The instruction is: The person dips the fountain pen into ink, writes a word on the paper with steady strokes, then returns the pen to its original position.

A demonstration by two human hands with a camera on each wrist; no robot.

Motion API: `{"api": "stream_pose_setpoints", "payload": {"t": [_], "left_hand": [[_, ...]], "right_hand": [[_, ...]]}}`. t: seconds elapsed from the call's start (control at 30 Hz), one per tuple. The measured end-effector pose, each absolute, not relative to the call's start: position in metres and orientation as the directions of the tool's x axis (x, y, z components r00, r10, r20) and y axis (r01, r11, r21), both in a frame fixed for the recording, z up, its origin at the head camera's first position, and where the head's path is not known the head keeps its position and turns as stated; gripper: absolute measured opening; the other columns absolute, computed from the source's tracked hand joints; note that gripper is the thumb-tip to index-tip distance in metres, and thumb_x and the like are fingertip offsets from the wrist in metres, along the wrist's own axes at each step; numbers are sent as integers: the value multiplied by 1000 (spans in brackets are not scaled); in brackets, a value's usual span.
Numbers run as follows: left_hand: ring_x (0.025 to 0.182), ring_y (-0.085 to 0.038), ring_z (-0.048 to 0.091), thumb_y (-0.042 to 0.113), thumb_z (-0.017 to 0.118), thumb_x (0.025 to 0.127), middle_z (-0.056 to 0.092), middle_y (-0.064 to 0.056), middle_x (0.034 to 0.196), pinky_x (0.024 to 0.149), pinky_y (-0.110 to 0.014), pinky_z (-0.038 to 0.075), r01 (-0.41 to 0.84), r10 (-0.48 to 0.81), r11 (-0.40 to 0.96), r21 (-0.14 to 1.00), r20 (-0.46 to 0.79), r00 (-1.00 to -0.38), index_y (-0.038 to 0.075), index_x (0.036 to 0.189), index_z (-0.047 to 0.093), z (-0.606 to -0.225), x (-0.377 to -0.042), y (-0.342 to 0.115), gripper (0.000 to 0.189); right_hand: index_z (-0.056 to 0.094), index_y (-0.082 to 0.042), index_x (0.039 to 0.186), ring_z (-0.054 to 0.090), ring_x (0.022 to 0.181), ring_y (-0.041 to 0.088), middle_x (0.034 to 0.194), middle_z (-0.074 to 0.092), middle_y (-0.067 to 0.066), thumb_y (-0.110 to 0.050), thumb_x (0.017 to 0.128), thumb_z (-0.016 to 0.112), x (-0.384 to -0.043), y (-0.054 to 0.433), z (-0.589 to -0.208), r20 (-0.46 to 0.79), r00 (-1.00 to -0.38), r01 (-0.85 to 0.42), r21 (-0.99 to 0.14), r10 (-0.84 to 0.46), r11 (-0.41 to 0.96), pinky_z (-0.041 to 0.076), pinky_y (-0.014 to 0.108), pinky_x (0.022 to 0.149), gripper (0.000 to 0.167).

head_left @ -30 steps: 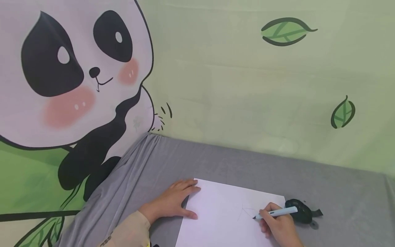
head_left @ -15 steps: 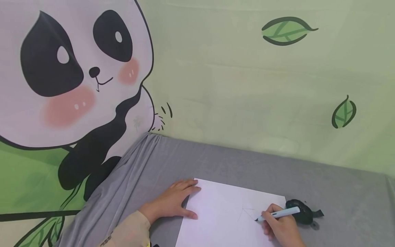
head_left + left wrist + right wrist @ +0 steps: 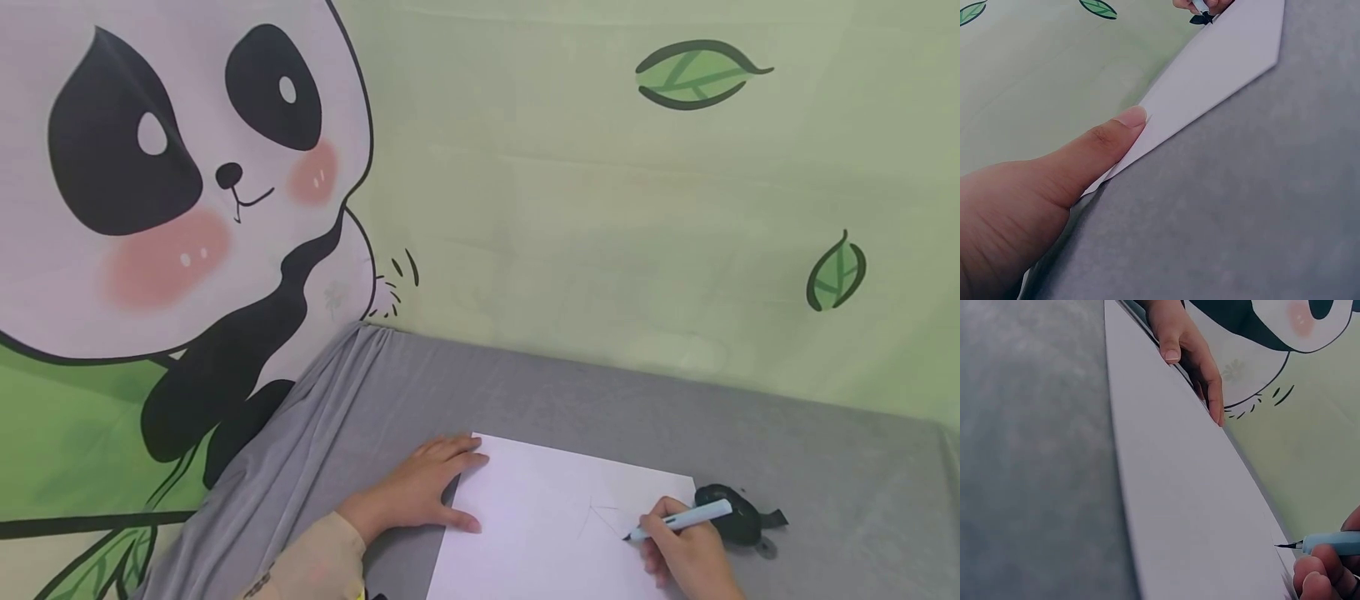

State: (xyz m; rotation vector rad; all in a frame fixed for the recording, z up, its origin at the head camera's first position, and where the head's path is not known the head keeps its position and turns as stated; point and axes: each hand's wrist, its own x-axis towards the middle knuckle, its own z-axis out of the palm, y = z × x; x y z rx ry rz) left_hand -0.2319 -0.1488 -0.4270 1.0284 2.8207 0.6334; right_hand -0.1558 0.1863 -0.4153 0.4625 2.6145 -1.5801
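Note:
In the head view a white sheet of paper (image 3: 525, 517) lies on the grey cloth. My left hand (image 3: 420, 492) rests on its left edge, fingers spread, with the thumb (image 3: 1125, 125) on the paper in the left wrist view. My right hand (image 3: 686, 542) pinches a light blue fountain pen (image 3: 690, 517) between thumb and fingers. The pen's dark nib (image 3: 1288, 545) meets the paper near its right side. Several thin lines (image 3: 596, 512) mark the sheet to the left of the nib, some meeting at a point.
A dark, glossy rounded object (image 3: 731, 517) with a short tab lies just right of the paper, partly behind the pen. Grey cloth (image 3: 570, 392) covers the table up to a green wall hanging (image 3: 555, 208) with a panda and leaves printed on it.
The right hand has shifted slightly right and down with the pen, and the slanting line behind the nib has grown longer. My left hand stays where it was.

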Motion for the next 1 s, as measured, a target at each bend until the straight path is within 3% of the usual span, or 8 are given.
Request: {"api": "stream_pose_setpoints", "payload": {"t": [1.0], "left_hand": [[145, -28, 30, 57, 73, 75, 36, -7, 154, 118, -52, 24, 606, 632, 687, 402, 81, -770, 16, 142, 46, -426, -231, -148, 84]], "right_hand": [[54, 1, 88, 55, 48, 14, 64, 60, 4, -17, 93, 58, -162, 180, -406, -113, -971, 197, -876, 209, 440, 50, 26, 47, 19]]}}
